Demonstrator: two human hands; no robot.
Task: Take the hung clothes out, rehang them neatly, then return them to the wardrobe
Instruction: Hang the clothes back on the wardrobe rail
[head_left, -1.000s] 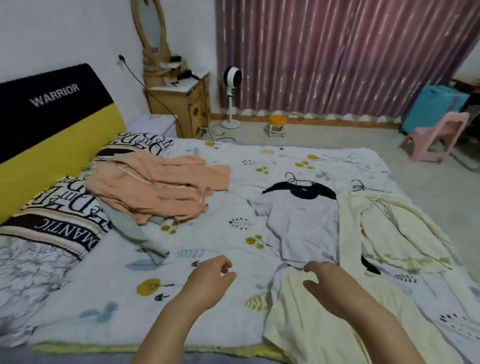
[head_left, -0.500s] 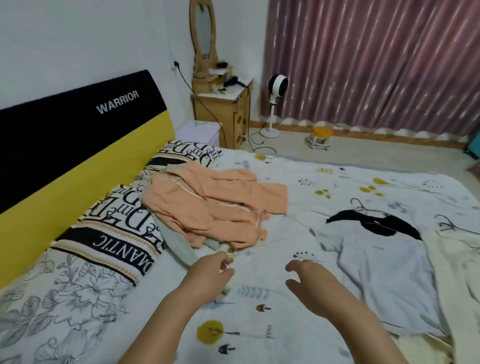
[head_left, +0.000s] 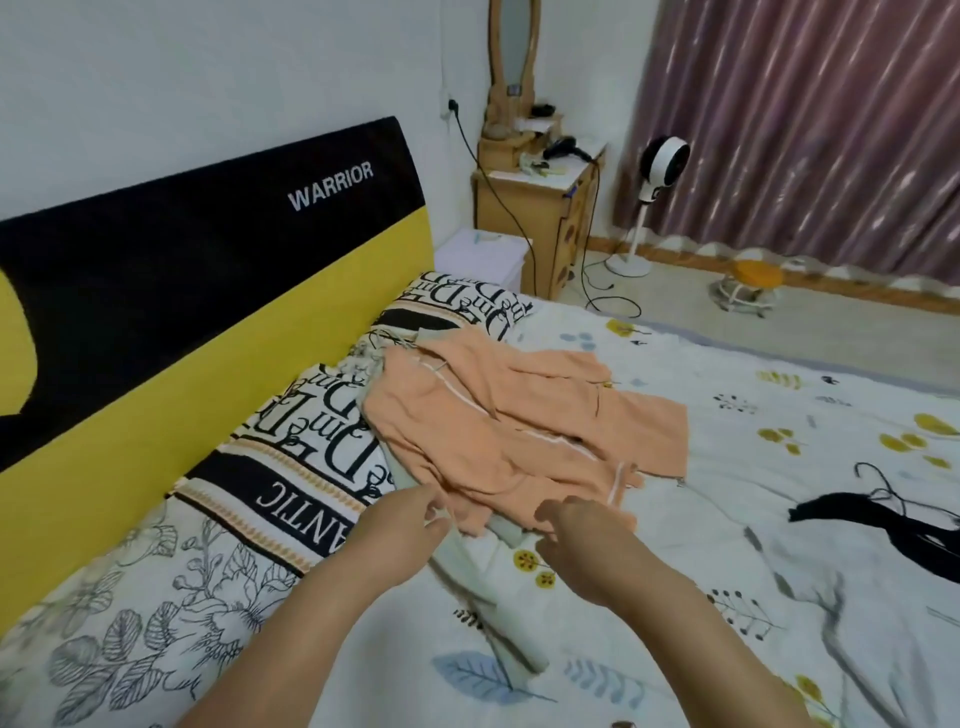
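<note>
Here the left hand (head_left: 410, 525) and right hand (head_left: 582, 535) sit at the near hem of the orange garment (head_left: 509, 431), the landmark for all that follows. The left fingers (head_left: 434, 512) are curled at the near-left edge of the hem and look pinched on cloth, though blur hides whether they hold the orange layer or the grey garment (head_left: 467, 566) trailing out from beneath it. The right fingers (head_left: 553, 514) are bent and slightly parted, touching the near-right edge; a firm hold cannot be confirmed. The orange garment lies crumpled on the bed (head_left: 727, 519), half over the lettered pillow (head_left: 322, 441) to its left.

The likely risk is that a pull from the hem lifts both layers together, tangling them, or drags the pillow. No hanger is visible in the orange garment; a hidden one could snag a sleeve. To the right of the orange garment, well apart, a black hanger (head_left: 888, 488) rests on a dark garment (head_left: 852, 514); beyond it, on the floor, stands a fan (head_left: 660, 171).
</note>
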